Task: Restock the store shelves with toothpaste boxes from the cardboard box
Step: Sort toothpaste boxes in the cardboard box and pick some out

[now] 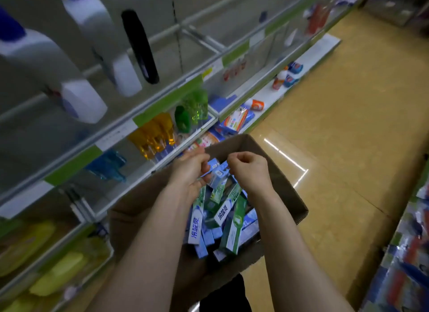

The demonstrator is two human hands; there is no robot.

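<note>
Head view, store aisle: reaching with both bare forearms into the open cardboard box [282, 176] on the tan floor [348, 126], close beside the shelves [162, 102]. Gripping with the left hand [190, 170] a white-and-green toothpaste box [196, 218], held nearly upright over the heap. Curling the fingers of the right hand [249, 170] just beside the blue top of another carton; impossible to tell whether pinching it or holding nothing. Piled loose and crisscross inside the cardboard box: more toothpaste boxes [232, 230] in blue, green and white. Lined along the shelves at left: white bottles [90, 37] above, amber bottles [155, 137] and a green bottle [183, 120] below
</note>
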